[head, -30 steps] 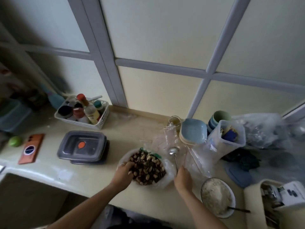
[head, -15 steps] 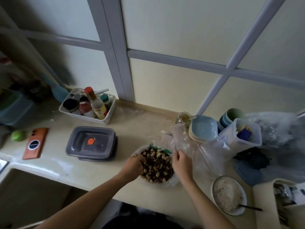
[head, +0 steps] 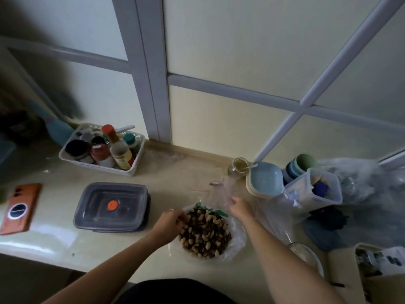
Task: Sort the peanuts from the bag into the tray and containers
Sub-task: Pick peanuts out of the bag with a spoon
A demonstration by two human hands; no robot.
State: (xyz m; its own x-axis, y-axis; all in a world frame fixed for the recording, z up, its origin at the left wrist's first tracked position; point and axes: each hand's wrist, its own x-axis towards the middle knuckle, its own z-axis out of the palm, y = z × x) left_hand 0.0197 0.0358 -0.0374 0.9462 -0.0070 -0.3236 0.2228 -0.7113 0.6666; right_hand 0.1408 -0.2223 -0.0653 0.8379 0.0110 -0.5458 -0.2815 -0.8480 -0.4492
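An open clear plastic bag (head: 237, 240) full of pale peanuts (head: 205, 232) mixed with dark bits lies on the counter in front of me. My left hand (head: 169, 220) is at the bag's left rim, fingers curled over its edge and touching the peanuts. My right hand (head: 240, 208) is at the bag's far right rim and grips the handle of a metal spoon (head: 215, 183), whose bowl points away behind loose clear plastic. Two stacked grey lidded containers (head: 111, 207) sit to the left of the bag.
A stack of blue square bowls (head: 266, 179), a glass jar (head: 238, 166), stacked cups (head: 303, 163) and a tall clear tub (head: 315, 190) stand at the back right. A bowl of white grains (head: 306, 256) sits near right. A basket of bottles (head: 103, 150) and an orange phone (head: 20, 208) lie to the left.
My right hand has moved with the spoon from the bag's near right side to its far right rim. My left hand has stayed at the left rim.
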